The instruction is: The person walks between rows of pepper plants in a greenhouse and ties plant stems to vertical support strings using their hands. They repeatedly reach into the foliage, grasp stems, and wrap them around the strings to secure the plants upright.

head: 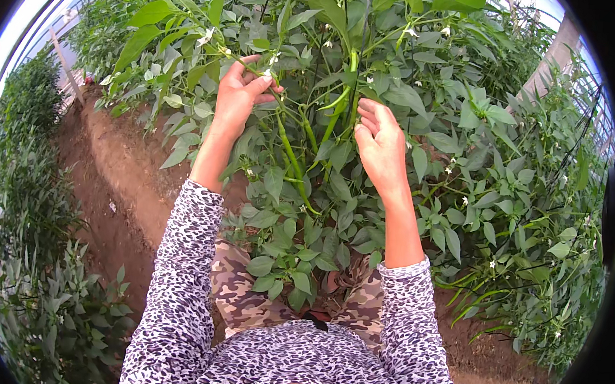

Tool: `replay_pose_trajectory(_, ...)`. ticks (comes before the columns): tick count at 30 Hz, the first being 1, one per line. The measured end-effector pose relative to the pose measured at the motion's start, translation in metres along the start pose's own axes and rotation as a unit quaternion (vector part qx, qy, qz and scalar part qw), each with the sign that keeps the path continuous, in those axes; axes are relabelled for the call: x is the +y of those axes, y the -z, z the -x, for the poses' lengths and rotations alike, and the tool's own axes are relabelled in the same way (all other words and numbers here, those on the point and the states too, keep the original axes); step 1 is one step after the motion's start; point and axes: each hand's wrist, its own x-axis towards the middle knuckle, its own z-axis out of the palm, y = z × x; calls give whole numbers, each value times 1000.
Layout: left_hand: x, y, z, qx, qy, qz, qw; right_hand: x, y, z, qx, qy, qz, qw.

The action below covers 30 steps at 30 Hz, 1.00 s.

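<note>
Thumb and fingers of my left hand pinch a leafy pepper stem with white flowers, one flower right by the thumb. Below that hand, long green chili peppers hang from the branches. My right hand is raised on the other side of the plant, fingers curled beside a thin dark support string. Whether it grips the string or a stem is hidden by the fingers. Just left of it hangs a curved green pepper.
Dense pepper plants fill the right, with more pods low down. A pale post leans at the upper right. On the left, a bare soil path runs beside another plant row. Leaves reach between my knees.
</note>
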Motion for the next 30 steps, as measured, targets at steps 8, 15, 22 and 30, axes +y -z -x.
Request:
replay_pose_trajectory(8, 3, -29, 0, -110, -15, -17, 994, -22, -31, -37, -3, 77, -93, 993)
replay_pose_trajectory(15, 45, -27, -27, -261, 23, -13, 965, -15, -17, -35, 129, 155, 103, 974)
replay_pose_trajectory(22, 32, -74, -101, -196, 74, -94, 973, -26, 2, -13, 232, 228, 234, 916)
replay_pose_trajectory(30, 57, -70, -134, -241, 45, 303, 921, -22, 6, -29, 254, 204, 328, 887)
